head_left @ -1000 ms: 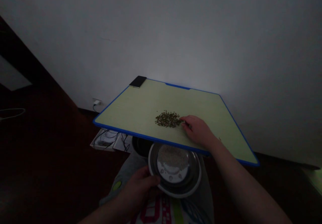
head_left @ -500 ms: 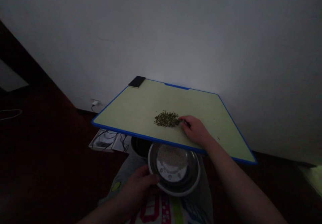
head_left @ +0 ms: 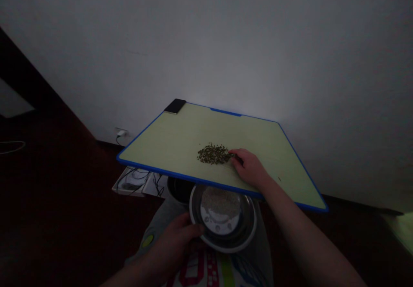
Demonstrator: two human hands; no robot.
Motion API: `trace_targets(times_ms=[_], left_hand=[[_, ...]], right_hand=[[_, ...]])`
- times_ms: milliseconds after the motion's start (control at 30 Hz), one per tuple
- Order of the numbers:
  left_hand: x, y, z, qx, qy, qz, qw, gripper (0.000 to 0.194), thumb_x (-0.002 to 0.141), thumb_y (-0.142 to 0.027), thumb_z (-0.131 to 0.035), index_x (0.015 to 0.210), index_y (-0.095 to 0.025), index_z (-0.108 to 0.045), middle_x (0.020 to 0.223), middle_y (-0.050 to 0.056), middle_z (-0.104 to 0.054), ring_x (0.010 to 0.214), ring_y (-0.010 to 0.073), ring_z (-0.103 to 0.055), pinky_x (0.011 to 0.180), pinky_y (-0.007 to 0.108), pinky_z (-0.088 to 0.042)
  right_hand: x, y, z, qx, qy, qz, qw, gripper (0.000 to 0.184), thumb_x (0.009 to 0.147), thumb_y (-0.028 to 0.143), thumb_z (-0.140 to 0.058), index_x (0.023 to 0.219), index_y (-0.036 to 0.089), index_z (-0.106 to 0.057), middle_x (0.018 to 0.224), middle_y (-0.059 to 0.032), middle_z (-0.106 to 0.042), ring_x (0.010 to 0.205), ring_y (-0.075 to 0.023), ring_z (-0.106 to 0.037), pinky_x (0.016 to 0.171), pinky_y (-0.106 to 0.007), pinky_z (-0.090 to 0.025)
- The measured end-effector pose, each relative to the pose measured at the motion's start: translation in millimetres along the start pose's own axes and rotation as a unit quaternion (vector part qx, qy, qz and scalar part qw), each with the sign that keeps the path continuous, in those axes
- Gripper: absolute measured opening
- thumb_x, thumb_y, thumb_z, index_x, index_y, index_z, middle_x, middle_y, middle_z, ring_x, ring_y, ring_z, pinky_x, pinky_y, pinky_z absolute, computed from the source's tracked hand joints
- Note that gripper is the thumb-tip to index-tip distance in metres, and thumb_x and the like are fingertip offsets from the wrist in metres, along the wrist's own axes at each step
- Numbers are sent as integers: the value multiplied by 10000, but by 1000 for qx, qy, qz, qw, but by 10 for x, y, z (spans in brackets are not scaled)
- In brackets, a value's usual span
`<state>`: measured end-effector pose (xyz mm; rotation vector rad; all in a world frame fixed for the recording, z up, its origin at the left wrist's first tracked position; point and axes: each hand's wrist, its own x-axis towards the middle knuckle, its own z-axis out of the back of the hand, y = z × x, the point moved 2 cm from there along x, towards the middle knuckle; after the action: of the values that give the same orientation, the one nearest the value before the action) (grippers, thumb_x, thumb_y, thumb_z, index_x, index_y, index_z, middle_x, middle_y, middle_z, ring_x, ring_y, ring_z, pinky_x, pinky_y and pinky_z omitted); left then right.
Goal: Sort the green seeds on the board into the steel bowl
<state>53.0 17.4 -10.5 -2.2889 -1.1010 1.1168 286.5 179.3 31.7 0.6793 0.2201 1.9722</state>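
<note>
A loose pile of small dark greenish-brown grains lies on the pale, blue-edged tabletop. At the pile's right edge, my right hand rests with thumb and fingers curled round some of these grains; the palm side is hidden. Below the table's front edge, my left hand grips the left rim of a shiny metal bowl, thumb over the rim. The bowl sits over my lap, with a layer of fine pale bits showing inside; the table edge covers its far side.
A dark phone-like slab lies at the table's far left corner. Another dark pot stands left of the bowl, under the table edge. A white box with cables is on the floor. The wall rises behind.
The view has shifted very slightly. Both hands stay almost where they were, the right at the pile and the left on the bowl rim.
</note>
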Motion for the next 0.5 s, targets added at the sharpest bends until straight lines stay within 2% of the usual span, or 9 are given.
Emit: trace_targets(times_ms=[267,500], left_hand=[[20,28,25,-9,-2,5,1000,320,605,-185,-874,912,-147,-791,989,138,-851,1068,353,-771,922,422,-621],[6,52,77,-21,-2,1,1000,321,629,-178,-862,940,-157,-786,986,131,-852,1069,350,-773,952,443,-612]], right_hand=[[-16,72,16,19,5,33,999,295,933,186,-508,1149,149,-707,1049,-142,-742,975,-245,-676,904,-411,-532],[-23,67,24,8,-10,13,1000,304,905,180,-512,1126,121,-714,1009,-159,-741,931,-255,-677,873,-422,-542]])
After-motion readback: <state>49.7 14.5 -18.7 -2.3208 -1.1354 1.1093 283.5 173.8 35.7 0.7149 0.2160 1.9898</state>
